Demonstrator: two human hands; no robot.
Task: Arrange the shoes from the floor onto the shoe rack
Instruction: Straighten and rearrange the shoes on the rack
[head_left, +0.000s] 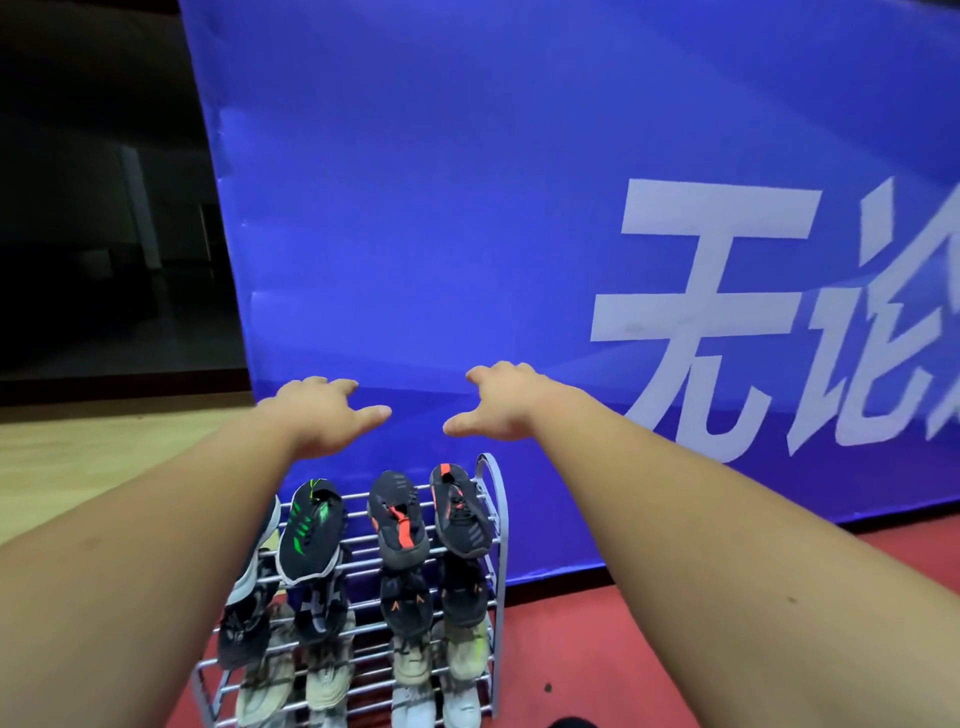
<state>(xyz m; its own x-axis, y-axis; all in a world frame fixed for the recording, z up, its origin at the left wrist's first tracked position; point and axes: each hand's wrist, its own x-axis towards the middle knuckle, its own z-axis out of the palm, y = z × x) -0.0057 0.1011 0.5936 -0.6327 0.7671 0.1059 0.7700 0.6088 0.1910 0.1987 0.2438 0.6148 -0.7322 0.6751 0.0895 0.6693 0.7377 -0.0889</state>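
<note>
The left hand (317, 415) and the right hand (498, 402) are stretched forward side by side above the shoe rack (500, 519), apart from each other, palms down, fingers loosely spread and thumbs pointing inward; neither holds anything. On the rack's top tier, a black shoe with green stripes (310, 530) lies left of centre. Further left, a grey-and-white shoe (260, 566) is partly hidden under the left forearm. A pair of black shoes with orange trim (399, 519) fills the right half of the top tier. The middle tier carries dark shoes (408, 605) and the bottom tier carries pale beige shoes (413, 670), in both cases across the rack's width. The rack stands on a red floor (597, 649), with a blue banner (415, 208) bearing large white characters right behind it and pale wooden flooring (104, 452) to its left.
</note>
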